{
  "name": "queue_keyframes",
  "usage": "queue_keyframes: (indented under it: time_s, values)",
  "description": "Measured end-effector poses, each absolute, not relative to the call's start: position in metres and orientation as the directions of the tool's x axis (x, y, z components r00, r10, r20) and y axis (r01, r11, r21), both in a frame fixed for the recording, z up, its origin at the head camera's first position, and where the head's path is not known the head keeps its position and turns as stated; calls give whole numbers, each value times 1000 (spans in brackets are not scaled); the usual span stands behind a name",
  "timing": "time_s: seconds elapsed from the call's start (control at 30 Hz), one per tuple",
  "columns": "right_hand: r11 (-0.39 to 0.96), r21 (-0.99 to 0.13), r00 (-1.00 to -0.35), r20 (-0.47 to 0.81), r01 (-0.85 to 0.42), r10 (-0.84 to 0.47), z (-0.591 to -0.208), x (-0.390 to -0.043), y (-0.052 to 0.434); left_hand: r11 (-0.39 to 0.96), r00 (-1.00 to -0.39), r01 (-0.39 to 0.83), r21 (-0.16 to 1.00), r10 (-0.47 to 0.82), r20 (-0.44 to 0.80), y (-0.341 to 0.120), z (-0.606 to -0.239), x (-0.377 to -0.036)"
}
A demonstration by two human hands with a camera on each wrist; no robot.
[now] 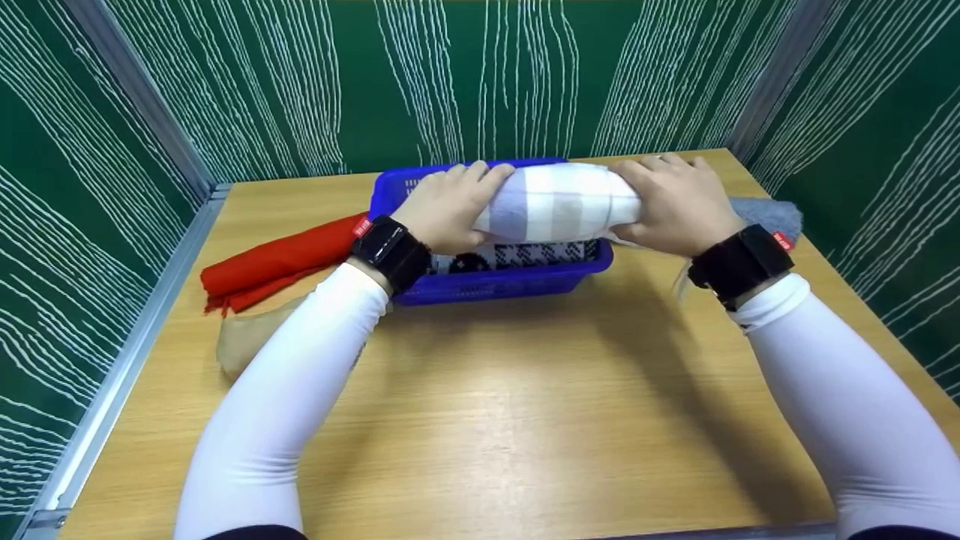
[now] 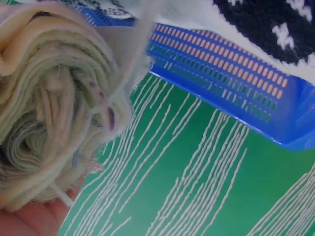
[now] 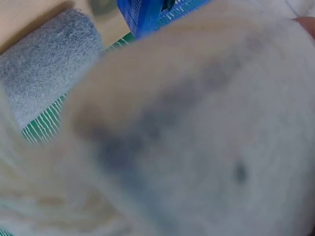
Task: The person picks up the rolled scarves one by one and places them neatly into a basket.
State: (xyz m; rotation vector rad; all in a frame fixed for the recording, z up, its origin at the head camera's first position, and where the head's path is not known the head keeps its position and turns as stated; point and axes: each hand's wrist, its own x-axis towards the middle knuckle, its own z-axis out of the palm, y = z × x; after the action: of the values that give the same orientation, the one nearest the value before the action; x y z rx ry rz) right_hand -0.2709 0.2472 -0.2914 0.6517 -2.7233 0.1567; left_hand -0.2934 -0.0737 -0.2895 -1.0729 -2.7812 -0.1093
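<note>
Both hands hold a rolled plaid scarf (image 1: 568, 202) in white, grey and beige above a blue plastic basket (image 1: 495, 286). My left hand (image 1: 450, 206) grips the roll's left end, and my right hand (image 1: 673, 201) grips its right end. In the left wrist view the spiral layers of the rolled scarf (image 2: 59, 108) show at its end. The right wrist view has the scarf (image 3: 197, 132) close up and blurred. Inside the basket lies a black-and-white patterned knit (image 1: 517, 256), partly hidden by the scarf and hands.
A red rolled scarf (image 1: 285, 259) lies left of the basket. In front of it is a beige cloth (image 1: 251, 337), partly covered by the left arm. A grey fuzzy roll (image 1: 769, 216) lies at the right, behind the right wrist. Green walls (image 1: 517, 82) enclose the wooden table (image 1: 480, 435).
</note>
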Motion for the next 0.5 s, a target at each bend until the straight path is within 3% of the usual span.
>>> queue_keyframes:
  time_s: [0.5]
  values:
    - [881, -2, -827, 345, -474, -444, -293, -278, 233, 755, -746, 655, 18, 643, 172, -90, -291, -293]
